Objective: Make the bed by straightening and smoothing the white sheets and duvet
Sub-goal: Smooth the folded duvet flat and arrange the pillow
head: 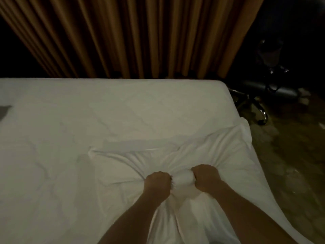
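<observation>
1. The duvet point(158, 161) is white and lies bunched at the near right part of the bed point(70, 120), its folds fanning out from one gathered knot between the two fists.
2. Its far edge makes a loose line across the bed, with a flat grey-white strip of cloth showing just behind it; its right corner hangs over the bed's right edge.
3. The left hand point(157, 182) is a closed fist gripping a wad of the duvet.
4. The right hand point(204, 176) is likewise clenched on the duvet, just beside the left, with a rounded bulge of cloth pinched between them. Both bare forearms reach in from the bottom of the view.
5. The sheet point(88, 111) covers the rest of the mattress, white, mostly flat, with shallow creases near the middle and at the left.
6. A small grey object point(4, 111) pokes in at the left edge of the bed; what it is cannot be told.
7. The room is dim. Brown curtains point(131, 36) hang in pleats right behind the far side of the bed.
8. A chair point(260, 103) with a shiny metal base stands on the floor point(290, 164) off the far right corner, near the bed.
9. Patterned floor runs along the bed's right side.
</observation>
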